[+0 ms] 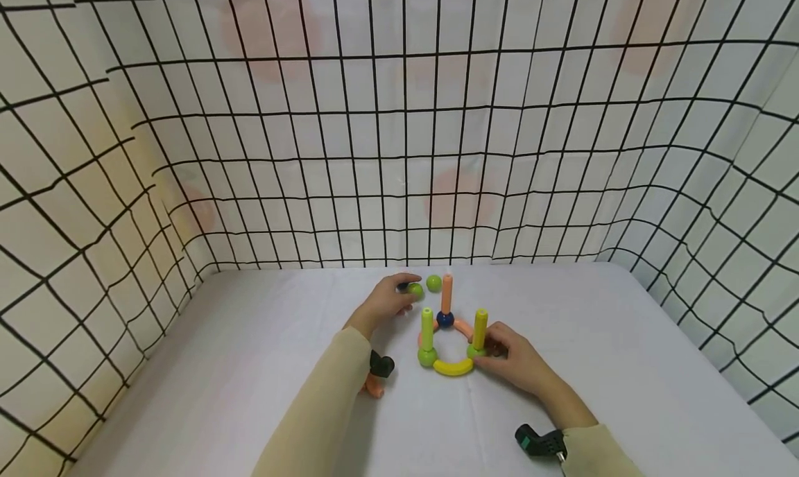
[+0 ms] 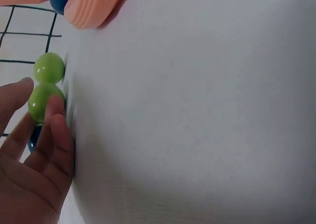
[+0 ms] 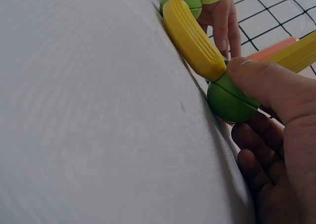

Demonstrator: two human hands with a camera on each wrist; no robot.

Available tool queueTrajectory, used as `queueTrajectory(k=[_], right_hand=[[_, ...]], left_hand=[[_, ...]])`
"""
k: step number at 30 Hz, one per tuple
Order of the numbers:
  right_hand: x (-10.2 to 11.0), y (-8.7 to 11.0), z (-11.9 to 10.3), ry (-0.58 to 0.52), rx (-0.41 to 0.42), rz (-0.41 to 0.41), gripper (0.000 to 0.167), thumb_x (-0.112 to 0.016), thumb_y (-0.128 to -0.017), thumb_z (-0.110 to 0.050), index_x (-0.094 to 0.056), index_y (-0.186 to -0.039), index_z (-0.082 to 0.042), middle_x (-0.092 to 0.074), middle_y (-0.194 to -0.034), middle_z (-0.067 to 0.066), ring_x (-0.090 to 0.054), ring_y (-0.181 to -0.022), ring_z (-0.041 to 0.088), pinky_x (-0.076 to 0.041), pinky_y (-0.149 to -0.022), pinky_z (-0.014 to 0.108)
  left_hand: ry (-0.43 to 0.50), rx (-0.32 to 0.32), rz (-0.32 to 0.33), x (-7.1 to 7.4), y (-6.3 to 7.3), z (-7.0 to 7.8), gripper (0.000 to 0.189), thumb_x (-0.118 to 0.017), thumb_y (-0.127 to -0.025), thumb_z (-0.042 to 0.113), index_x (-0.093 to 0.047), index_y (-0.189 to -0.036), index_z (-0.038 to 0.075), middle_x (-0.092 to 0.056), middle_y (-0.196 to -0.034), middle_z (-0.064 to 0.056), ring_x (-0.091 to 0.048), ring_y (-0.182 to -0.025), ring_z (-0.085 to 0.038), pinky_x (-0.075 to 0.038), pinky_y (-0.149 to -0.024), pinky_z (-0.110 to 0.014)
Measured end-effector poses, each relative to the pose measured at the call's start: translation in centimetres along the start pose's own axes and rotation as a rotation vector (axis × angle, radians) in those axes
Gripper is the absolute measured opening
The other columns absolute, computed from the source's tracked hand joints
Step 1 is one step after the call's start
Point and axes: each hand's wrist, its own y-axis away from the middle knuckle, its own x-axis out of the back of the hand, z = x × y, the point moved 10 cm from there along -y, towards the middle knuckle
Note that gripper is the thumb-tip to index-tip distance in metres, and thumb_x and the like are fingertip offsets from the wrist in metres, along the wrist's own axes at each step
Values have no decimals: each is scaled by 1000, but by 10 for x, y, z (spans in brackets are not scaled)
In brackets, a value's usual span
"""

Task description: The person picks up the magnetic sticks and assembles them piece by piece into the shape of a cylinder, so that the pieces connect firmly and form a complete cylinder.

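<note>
Head: three upright rods point(image 1: 427, 330), left fingers point(image 1: 404, 278) apart, right fingers point(image 1: 501, 332) round one green ball point(image 1: 474, 351)

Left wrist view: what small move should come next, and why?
Probably the left hand should pinch the nearer loose green ball securely and lift it: the hand's fingers lie around that ball, all three upright posts have bare tops, and the right hand grips the green base ball under the yellow post, which may steady the ring.

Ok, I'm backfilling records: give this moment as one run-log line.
left hand: at loose green ball, hold unclear | right hand: pinching green joint | yellow rod: upright
</note>
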Motion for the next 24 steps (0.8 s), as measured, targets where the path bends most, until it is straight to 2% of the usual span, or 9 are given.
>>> queueTrajectory(k=[3,8,16,21,24], right_hand=[[0,0,-1,1,9,1,26,-81,-84,-25,-67,-106,-21,-59,-101,-4,-57,-89,7,-50,-77,21],[1,1,-2,2,31,10,26,-81,-84,-24,-67,-105,-18,-59,-100,-3,-57,-88,8,-50,-76,22],[-2,1,1,0,-25,-3,27,-81,-83,-27,-67,-106,-21,-60,-102,-4,-56,-89,10,-49,-77,21],[0,2,-1,-1,-15,4,26,-81,-84,-26,-67,-106,-21,-60,-102,-3,-55,-89,11,-49,-76,21],[1,2,-2,7,-4,8,25,-81,-84,-25,-67,-104,-21,-60,-100,-3,-54,-87,10,-49,-75,21]], left_hand=[[-21,1,-23,-3,-1,-1,41,-68,-95,17,-62,-135,24,-60,-125,-7,-58,-71,-14,-48,-63,-23],[-36,-15,-27,-5,-1,-1,38,-69,-93,11,-65,-130,19,-59,-128,-8,-57,-70,-13,-48,-63,-22],[-97,-14,11,-1,3,-1,35,-68,-90,7,-67,-124,18,-60,-131,-12,-59,-87,-17,-49,-69,-23],[-48,6,24,0,5,-1,37,-70,-91,8,-64,-127,14,-60,-130,-13,-61,-74,-13,-51,-65,-22],[-3,15,38,2,5,-1,39,-70,-91,9,-63,-130,13,-59,-132,-13,-62,-71,-14,-53,-65,-23]])
